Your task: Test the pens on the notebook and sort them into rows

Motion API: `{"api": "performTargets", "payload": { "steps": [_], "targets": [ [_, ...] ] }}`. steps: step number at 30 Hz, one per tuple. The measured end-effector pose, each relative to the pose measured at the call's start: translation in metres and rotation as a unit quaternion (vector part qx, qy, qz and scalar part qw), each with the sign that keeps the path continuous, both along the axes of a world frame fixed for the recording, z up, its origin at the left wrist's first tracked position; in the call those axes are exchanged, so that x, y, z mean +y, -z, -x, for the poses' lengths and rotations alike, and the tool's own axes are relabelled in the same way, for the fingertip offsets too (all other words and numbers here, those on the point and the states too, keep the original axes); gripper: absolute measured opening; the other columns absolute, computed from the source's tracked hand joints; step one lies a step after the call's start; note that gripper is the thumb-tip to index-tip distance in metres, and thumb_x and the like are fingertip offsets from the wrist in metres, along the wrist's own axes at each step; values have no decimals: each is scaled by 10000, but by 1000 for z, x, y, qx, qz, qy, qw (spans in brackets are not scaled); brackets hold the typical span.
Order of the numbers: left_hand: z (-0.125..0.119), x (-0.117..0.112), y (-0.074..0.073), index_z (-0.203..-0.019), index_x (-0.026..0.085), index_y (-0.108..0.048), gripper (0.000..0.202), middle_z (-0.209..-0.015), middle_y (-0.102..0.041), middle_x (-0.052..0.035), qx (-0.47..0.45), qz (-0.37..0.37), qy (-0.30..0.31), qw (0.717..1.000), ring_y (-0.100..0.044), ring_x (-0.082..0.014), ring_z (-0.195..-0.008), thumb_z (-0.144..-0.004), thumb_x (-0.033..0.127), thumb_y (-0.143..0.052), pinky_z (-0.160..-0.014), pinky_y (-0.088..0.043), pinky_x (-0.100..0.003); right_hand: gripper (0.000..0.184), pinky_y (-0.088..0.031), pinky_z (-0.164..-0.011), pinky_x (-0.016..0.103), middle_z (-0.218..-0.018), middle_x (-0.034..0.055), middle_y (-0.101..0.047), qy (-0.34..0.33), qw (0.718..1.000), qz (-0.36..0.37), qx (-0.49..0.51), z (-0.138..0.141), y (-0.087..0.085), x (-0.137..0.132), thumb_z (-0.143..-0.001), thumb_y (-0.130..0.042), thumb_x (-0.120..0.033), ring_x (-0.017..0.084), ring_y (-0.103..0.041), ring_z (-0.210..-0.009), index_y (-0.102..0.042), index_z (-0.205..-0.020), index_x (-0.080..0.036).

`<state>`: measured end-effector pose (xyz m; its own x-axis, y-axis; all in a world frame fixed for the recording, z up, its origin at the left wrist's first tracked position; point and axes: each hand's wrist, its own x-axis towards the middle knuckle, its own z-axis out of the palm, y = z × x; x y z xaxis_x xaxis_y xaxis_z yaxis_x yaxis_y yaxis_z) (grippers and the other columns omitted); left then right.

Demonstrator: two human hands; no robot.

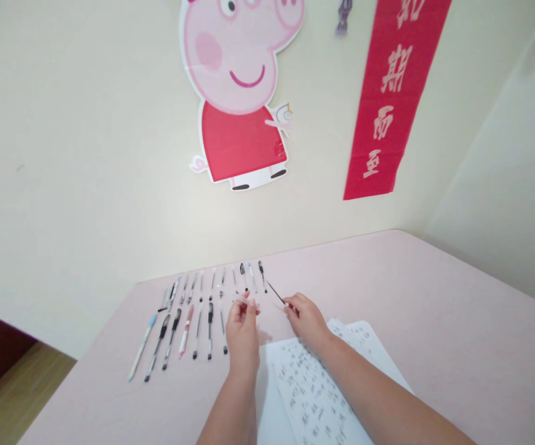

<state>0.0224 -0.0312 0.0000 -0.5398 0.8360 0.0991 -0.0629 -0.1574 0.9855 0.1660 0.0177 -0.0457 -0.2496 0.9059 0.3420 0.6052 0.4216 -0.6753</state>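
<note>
My left hand [242, 334] is closed, its fingertips pinching a pale, see-through pen barrel [243, 300]. A little to the right, my right hand [308, 321] pinches a thin dark pen refill [275, 292] by its near end; the refill slants up and to the left, apart from the barrel. Beside my left hand lies a front row of pens, among them a black-capped pen [210, 330], a pink pen [186, 330] and a light blue pen [142, 347]. Written sheets of paper [311, 389] lie under my right forearm.
A back row of pens and pen parts, with a black pen [262, 276] at its right end, lies near the wall [110, 154]. The pink tabletop [457, 327] meets the wall behind. A cartoon pig cutout [244, 139] and a red banner [379, 123] hang above.
</note>
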Motion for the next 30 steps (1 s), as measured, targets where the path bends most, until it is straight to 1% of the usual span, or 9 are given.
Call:
{"api": "performTargets", "payload": {
  "steps": [3,5,6,10,13,16,20,25,30],
  "targets": [
    [-14,5,10,-1303,129,-365,648,-695,-558,31,9,72,123,990,-555,-95,-587,-735,312,-618,-624,-455,-227,308,-420,-763,257,-903,54,-614,78,996,-1,-41,-10,-8,6,-846,-451,-151,157,-573,-797,-627,-1095,-189],
    [-22,8,18,-1403,159,-156,829,-635,-526,72,52,124,169,976,-550,-94,-520,-722,238,-622,-570,-443,-218,315,-407,-764,250,-943,72,-617,116,989,5,-94,-20,-14,12,-858,-428,-147,167,-582,-834,-638,-1089,-188],
    [-24,10,21,-1409,186,-136,840,-612,-506,88,90,146,182,968,-543,-92,-495,-719,205,-615,-546,-430,-210,315,-401,-754,247,-949,78,-618,130,984,13,-123,-25,-17,15,-861,-423,-148,171,-586,-840,-648,-1077,-190],
    [-28,16,30,-1233,234,-430,533,-558,-461,95,265,202,221,917,-526,-80,-472,-727,121,-557,-509,-375,-189,294,-384,-681,241,-895,87,-620,150,960,69,-225,-46,-22,24,-875,-424,-178,176,-598,-805,-690,-998,-207],
    [-30,22,32,-1219,206,-416,520,-547,-488,86,308,218,229,897,-543,-100,-490,-725,111,-547,-518,-372,-200,285,-377,-655,240,-882,94,-623,139,948,96,-270,-52,-21,25,-871,-436,-178,178,-605,-803,-708,-953,-211],
    [-34,30,33,-1221,166,-403,547,-539,-514,72,307,230,211,899,-560,-131,-516,-703,108,-568,-549,-382,-223,284,-383,-648,252,-878,108,-632,121,945,91,-290,-51,-22,22,-858,-449,-154,191,-615,-797,-715,-943,-206],
    [-39,38,36,-1080,168,-508,445,-522,-523,53,307,191,170,917,-572,-169,-540,-651,105,-606,-605,-395,-262,300,-397,-624,274,-850,131,-634,87,946,71,-304,-47,-28,15,-833,-442,-109,215,-625,-770,-722,-910,-185],
    [-42,40,38,-997,175,-534,404,-566,-568,19,309,162,145,926,-598,-194,-615,-611,125,-643,-649,-408,-274,246,-421,-661,291,-844,135,-622,43,959,53,-274,-42,-30,12,-853,-463,-175,220,-616,-773,-707,-878,-166],
    [-39,21,34,-1069,151,-511,382,-721,-621,-55,373,126,172,903,-606,-205,-702,-690,113,-546,-683,-424,-291,234,-437,-718,301,-861,121,-610,-15,968,43,-247,-32,-26,9,-862,-475,-258,213,-600,-799,-687,-871,-160]
  ]
}}
